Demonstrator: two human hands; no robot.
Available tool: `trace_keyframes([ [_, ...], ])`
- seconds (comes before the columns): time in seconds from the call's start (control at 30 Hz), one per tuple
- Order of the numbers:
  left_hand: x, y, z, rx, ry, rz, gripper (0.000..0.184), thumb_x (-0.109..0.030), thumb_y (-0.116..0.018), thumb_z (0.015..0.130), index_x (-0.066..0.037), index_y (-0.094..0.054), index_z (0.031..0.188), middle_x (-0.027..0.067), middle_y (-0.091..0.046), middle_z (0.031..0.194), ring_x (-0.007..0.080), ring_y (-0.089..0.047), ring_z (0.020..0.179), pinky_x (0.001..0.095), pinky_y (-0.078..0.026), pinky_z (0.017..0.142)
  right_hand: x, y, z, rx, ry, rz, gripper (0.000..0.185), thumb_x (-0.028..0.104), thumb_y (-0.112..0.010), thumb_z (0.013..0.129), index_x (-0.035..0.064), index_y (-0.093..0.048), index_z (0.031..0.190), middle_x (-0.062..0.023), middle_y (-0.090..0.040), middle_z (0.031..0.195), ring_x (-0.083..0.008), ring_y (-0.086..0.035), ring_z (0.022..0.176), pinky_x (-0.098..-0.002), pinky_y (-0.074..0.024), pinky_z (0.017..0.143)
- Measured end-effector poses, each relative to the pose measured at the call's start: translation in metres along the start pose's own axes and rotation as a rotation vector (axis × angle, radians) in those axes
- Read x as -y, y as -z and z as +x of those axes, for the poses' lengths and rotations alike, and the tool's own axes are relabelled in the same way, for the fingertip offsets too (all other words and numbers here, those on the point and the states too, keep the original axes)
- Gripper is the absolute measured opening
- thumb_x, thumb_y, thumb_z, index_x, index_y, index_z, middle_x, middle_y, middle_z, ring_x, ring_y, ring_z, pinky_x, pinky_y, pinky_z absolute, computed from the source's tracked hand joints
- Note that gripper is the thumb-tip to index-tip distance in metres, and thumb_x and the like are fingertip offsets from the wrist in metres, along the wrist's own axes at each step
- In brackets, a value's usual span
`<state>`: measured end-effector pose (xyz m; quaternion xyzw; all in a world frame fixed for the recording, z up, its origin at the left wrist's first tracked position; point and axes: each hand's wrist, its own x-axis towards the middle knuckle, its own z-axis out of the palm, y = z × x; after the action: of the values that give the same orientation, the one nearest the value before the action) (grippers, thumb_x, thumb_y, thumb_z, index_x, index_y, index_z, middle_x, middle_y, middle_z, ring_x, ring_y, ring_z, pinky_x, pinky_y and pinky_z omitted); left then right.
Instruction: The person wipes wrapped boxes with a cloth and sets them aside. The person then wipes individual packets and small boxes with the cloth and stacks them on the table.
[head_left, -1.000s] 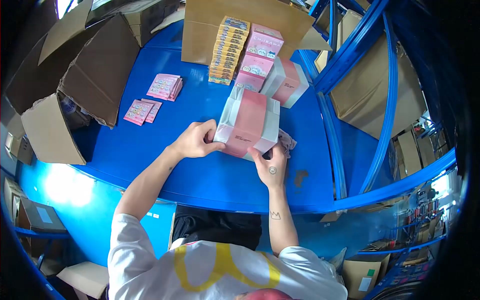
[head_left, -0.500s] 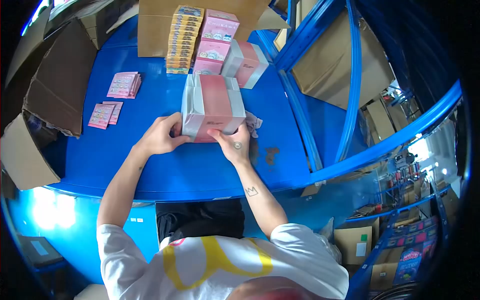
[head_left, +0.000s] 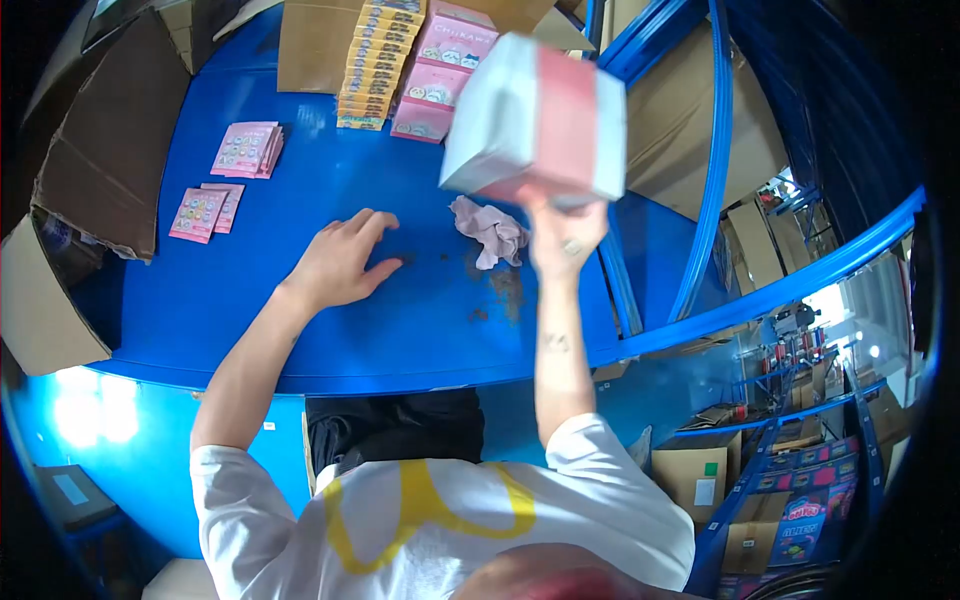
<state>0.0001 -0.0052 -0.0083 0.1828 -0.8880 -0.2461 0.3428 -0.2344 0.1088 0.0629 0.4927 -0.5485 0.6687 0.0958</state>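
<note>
My right hand (head_left: 566, 238) grips the near lower edge of a white box with a pink band (head_left: 565, 125), raised over the right side of the blue table and a little blurred. Its fingers are partly hidden beneath the box. My left hand (head_left: 345, 258) hovers at or just above the tabletop, fingers apart and holding nothing. Between the two hands lies a crumpled pale pink cloth or paper (head_left: 490, 232). Behind the raised box stand stacked pink boxes (head_left: 440, 85), and to their left a tall stack of yellow-orange packs (head_left: 378, 70).
Small pink packets (head_left: 245, 150) lie in two groups on the left of the blue table (head_left: 300, 330). Open cardboard boxes (head_left: 110, 150) flank the left edge. A blue metal rack post (head_left: 712, 160) rises on the right. Dark smudges (head_left: 505, 292) mark the tabletop.
My right hand has lifted the banded box up and to the right. My left hand has let go of it. The crumpled pink piece is now uncovered; the second banded box is no longer visible.
</note>
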Motion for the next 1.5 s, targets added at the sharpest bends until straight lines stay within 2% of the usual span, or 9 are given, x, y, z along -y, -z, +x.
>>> trace_keyframes([
  [0.1,0.016,-0.005,-0.006,0.206,-0.108,0.361,0.028,-0.026,-0.071,0.089,-0.009,-0.066,0.11,0.0093,-0.063,0.11,0.0269,-0.065,0.099,0.0385,-0.051,0.091,-0.026,0.012,0.065,-0.093,-0.025,0.186,0.056,0.004,-0.083,0.074,-0.0019,-0.057,0.123,-0.0152,-0.068,0.106,-0.0223,-0.066,0.093,-0.0305,-0.0541,0.082],
  [0.17,0.011,-0.005,-0.004,0.22,-0.088,0.358,0.029,-0.027,-0.071,0.089,-0.009,-0.066,0.111,0.0092,-0.063,0.111,0.0272,-0.064,0.101,0.039,-0.05,0.093,-0.05,0.016,0.104,-0.078,-0.037,0.308,0.051,0.006,-0.082,0.077,-0.0017,-0.058,0.122,-0.0154,-0.067,0.111,-0.0216,-0.065,0.095,-0.0299,-0.053,0.084],
  [0.27,0.003,-0.002,0.0,0.272,-0.032,0.364,0.033,-0.03,-0.07,0.089,-0.01,-0.066,0.115,0.0087,-0.063,0.114,0.0281,-0.062,0.107,0.0402,-0.047,0.099,-0.075,0.016,0.142,-0.004,-0.095,0.233,0.05,0.009,-0.081,0.078,-0.0014,-0.06,0.123,-0.0146,-0.067,0.112,-0.0221,-0.065,0.095,-0.029,-0.0518,0.086],
  [0.5,0.011,-0.005,-0.003,0.229,-0.057,0.428,0.03,-0.026,-0.071,0.088,-0.009,-0.065,0.112,0.0079,-0.061,0.111,0.0254,-0.061,0.102,0.0368,-0.048,0.091,-0.122,-0.021,0.166,0.164,-0.236,-0.095,0.051,0.012,-0.081,0.08,-0.0018,-0.06,0.124,-0.0147,-0.067,0.113,-0.0236,-0.065,0.097,-0.0291,-0.0504,0.088],
  [0.93,0.013,-0.004,-0.003,0.251,-0.055,0.424,0.029,-0.026,-0.071,0.088,-0.01,-0.065,0.111,0.0082,-0.061,0.111,0.0259,-0.06,0.1,0.0357,-0.048,0.091,-0.164,-0.017,0.179,0.212,-0.309,0.269,0.054,0.015,-0.078,0.084,-0.0015,-0.055,0.13,-0.0158,-0.066,0.118,-0.0254,-0.063,0.105,-0.031,-0.0497,0.091],
  [1.13,0.007,-0.004,0.001,0.265,-0.058,0.43,0.03,-0.024,-0.072,0.087,-0.009,-0.065,0.111,0.0083,-0.061,0.111,0.0259,-0.06,0.101,0.0348,-0.048,0.091,-0.152,-0.027,0.167,0.176,-0.288,0.277,0.055,0.015,-0.077,0.085,-0.0017,-0.052,0.132,-0.0163,-0.064,0.12,-0.0255,-0.062,0.108,-0.0311,-0.0484,0.093],
  [1.27,0.005,-0.005,0.003,0.284,-0.015,0.404,0.03,-0.024,-0.072,0.088,-0.009,-0.067,0.114,0.0088,-0.064,0.113,0.0277,-0.063,0.104,0.0382,-0.05,0.096,-0.148,-0.032,0.167,0.194,-0.421,0.417,0.061,0.023,-0.077,0.086,0.0036,-0.049,0.137,-0.0159,-0.061,0.128,-0.0297,-0.055,0.121,-0.0396,-0.0377,0.107],
  [1.43,0.005,-0.005,0.004,0.265,-0.012,0.333,0.029,-0.021,-0.071,0.088,-0.009,-0.068,0.114,0.0086,-0.065,0.111,0.0277,-0.064,0.103,0.0378,-0.051,0.095,-0.155,-0.039,0.15,0.126,-0.488,0.44,0.057,0.025,-0.075,0.088,-0.0007,-0.05,0.133,-0.017,-0.064,0.121,-0.0275,-0.063,0.107,-0.0356,-0.0503,0.092],
  [1.5,0.006,-0.006,0.005,0.264,-0.018,0.336,0.028,-0.021,-0.07,0.088,-0.008,-0.068,0.113,0.0086,-0.065,0.11,0.0277,-0.064,0.103,0.0379,-0.051,0.095,-0.157,-0.04,0.149,0.109,-0.491,0.428,0.057,0.024,-0.074,0.088,-0.0005,-0.049,0.133,-0.0171,-0.064,0.121,-0.0277,-0.063,0.107,-0.0358,-0.0506,0.092],
])
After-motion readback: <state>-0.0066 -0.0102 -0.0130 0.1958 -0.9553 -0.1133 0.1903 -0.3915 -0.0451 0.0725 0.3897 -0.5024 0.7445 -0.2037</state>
